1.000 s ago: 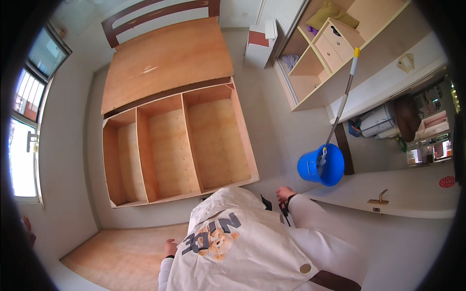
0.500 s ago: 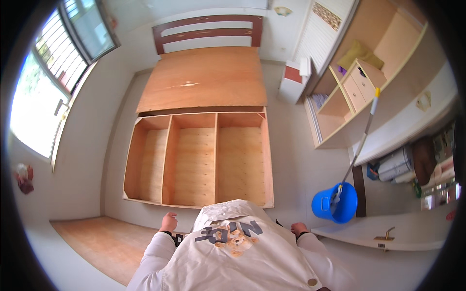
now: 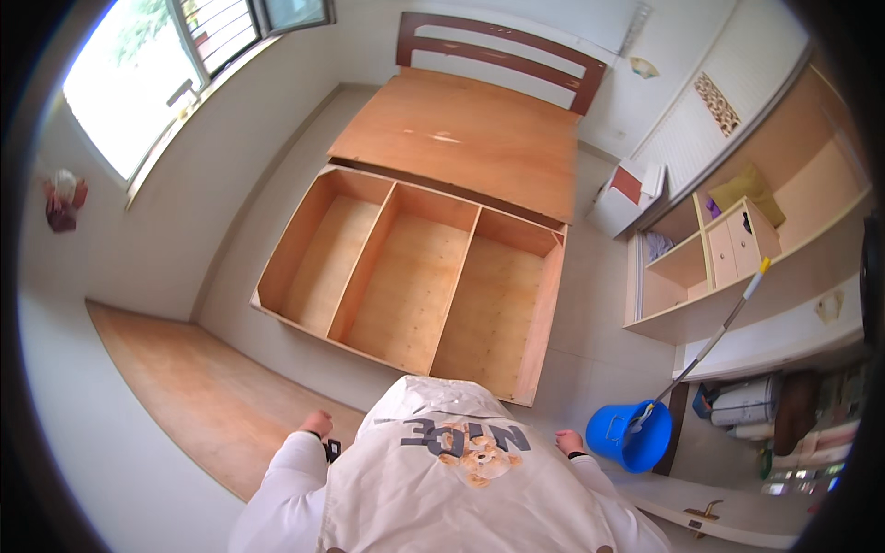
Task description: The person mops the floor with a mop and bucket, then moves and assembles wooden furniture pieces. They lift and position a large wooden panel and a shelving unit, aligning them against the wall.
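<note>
My left hand [image 3: 318,424], loosely closed with a dark band at the wrist, hangs beside my cream printed apron [image 3: 396,488]. Nothing shows in it. On the other side, my right hand [image 3: 570,442] is held low with curled fingers, near a blue bucket [image 3: 604,429]; no object shows in it either. In front of me lies a wooden bed base [image 3: 396,286] with three open compartments. Its far half is covered by a brown plywood board [image 3: 452,138], below a dark red headboard [image 3: 502,48]. Neither hand touches the base.
Another wooden panel [image 3: 212,387] lies at the lower left, by the wall. A mop pole [image 3: 714,341] leans out of the bucket. On the right stand a wardrobe [image 3: 664,309] with shelves, a white box [image 3: 613,207] and a door [image 3: 737,516]. An open window [image 3: 138,83] is at the left.
The view has turned, so the bed base now sits tilted and farther right. The bucket appears lower and nearer my right hand. Both hands stay low at my sides.
</note>
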